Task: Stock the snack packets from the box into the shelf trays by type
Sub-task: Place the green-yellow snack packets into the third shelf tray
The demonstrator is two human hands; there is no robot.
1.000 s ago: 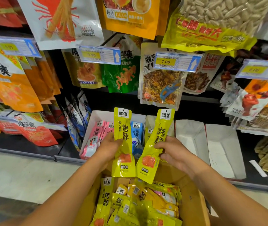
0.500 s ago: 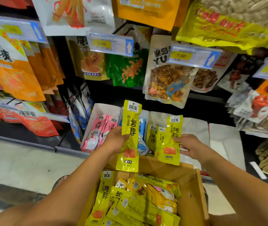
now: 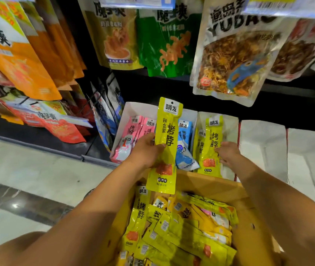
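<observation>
We still pinch one yellow packet point(image 3: 167, 143) upright in the left hand point(image 3: 147, 150), above the far wall of the cardboard box point(image 3: 210, 187). The second yellow packet point(image 3: 211, 144) now stands lower, in the white tray point(image 3: 229, 120). The right hand point(image 3: 227, 152) touches its edge; we cannot tell whether it grips.

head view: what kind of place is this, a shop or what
Most likely a shop's snack aisle: large snack bags hang in rows off a dark rack, label strips clip above them, and white trays on the bottom shelf hold small packets sorted by colour.
</observation>
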